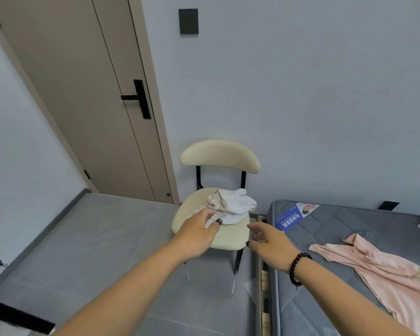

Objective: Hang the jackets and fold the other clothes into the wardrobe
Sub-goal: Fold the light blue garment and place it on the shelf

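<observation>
A single wide-angle view is taken from head height, angled forward and down. The chair (pixel 218 214) is seen close, the bed (pixel 325 238) rightward.

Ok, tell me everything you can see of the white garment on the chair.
The white garment is a crumpled, soft-looking cloth, off-white with faint beige marks near its left folds. It lies bunched on the cream chair seat, toward the back and right side, unfolded; what kind of garment it is cannot be told. The left hand reaches its front-left edge, fingers at the cloth. The right hand is open beside the seat, apart from it.
</observation>
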{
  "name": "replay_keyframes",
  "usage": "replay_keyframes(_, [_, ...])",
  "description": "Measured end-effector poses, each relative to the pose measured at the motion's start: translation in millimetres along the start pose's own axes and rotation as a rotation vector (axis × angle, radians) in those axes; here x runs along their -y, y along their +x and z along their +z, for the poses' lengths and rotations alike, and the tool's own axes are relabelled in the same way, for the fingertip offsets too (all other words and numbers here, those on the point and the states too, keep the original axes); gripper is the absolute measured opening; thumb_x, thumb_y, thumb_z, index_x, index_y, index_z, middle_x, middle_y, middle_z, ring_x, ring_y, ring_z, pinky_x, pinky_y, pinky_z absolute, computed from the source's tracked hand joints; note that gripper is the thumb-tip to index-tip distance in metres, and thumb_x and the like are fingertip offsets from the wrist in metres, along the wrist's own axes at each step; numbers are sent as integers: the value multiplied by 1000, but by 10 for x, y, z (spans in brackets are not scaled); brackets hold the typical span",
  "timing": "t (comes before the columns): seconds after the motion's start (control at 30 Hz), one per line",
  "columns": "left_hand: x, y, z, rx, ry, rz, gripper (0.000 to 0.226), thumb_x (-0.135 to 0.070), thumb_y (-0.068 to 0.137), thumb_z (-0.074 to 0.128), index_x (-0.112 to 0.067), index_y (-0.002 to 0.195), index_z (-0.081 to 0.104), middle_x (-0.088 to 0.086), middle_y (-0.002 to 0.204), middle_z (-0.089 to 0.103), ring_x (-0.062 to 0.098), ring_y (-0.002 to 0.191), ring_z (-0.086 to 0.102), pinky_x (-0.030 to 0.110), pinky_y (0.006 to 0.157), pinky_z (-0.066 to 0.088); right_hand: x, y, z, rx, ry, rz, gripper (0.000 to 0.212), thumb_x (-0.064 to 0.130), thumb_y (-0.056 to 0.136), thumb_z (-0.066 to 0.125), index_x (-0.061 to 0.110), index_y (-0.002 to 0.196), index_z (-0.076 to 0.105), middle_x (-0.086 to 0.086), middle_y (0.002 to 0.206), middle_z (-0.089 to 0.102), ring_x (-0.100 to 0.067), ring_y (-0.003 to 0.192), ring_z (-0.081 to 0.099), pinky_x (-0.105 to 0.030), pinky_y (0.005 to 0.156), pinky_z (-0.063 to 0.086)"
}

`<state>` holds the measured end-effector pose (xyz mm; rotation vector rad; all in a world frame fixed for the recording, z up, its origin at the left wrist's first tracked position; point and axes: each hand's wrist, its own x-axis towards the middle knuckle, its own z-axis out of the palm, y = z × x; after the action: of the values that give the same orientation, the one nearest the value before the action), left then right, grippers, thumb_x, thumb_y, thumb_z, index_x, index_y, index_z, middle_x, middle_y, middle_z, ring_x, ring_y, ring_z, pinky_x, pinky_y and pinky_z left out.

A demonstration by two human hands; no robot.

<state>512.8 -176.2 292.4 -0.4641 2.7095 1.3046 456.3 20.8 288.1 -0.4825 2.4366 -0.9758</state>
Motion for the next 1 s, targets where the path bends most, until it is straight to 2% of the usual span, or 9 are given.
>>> replay_keyframes(0.2, [34, 241, -61, -25, -29, -6, 41, -29, 98, 46, -22, 138, 45, -4, 145, 47, 10, 133, 42, 30, 111, 32, 101, 293, 41, 2, 38, -18, 49, 22, 90, 59, 22, 136, 45, 6, 136, 49, -10, 119, 49, -20, 95, 39])
replay_keyframes(0.37, [293, 357, -421, -70, -13, -59, 44, -32, 98, 45, -22, 141, 43, -6, 148, 44, 10, 136, 39, 29, 111, 31, 496, 749, 193, 57, 24, -104, 48, 20, 89, 59, 21, 135, 47, 7, 135, 49, -10, 119, 49, -17, 91, 36])
replay_keyframes(0.5, [582, 408, -880, -167, -1, -112, 43, -32, 99, 46, -20, 140, 44, -2, 147, 46, 11, 134, 41, 19, 100, 31, 890, 1172, 401, 136, -55, -187, 49, 21, 90, 58, 20, 137, 45, 3, 139, 48, -12, 121, 49, -18, 94, 35])
replay_keyframes(0.77, [1157, -6, -1696, -448, -18, -328, 42, -31, 100, 48, -16, 139, 46, 1, 146, 48, 14, 134, 43, 23, 106, 32, 1712, 1691, 1008, 421, -258, -369, 54, 27, 93, 56, 17, 143, 39, 0, 147, 40, -17, 132, 42, -23, 103, 33])
replay_keyframes(0.9, [1369, -504, -1769, -641, -109, -481, 43, -34, 101, 46, -17, 140, 45, -2, 146, 46, 12, 135, 42, 21, 106, 29, 2160, 1774, 1369, 559, -367, -544, 53, 29, 94, 56, 17, 143, 40, 1, 147, 40, -16, 132, 42, -24, 103, 34])
replay_keyframes(1.0, [1477, -988, -1687, -815, -226, -599, 41, -31, 101, 46, -18, 140, 45, -2, 147, 45, 12, 134, 42, 17, 101, 29, 2440, 1659, 1702, 725, -417, -659, 52, 31, 94, 56, 20, 142, 39, 2, 146, 40, -15, 130, 42, -25, 104, 37])
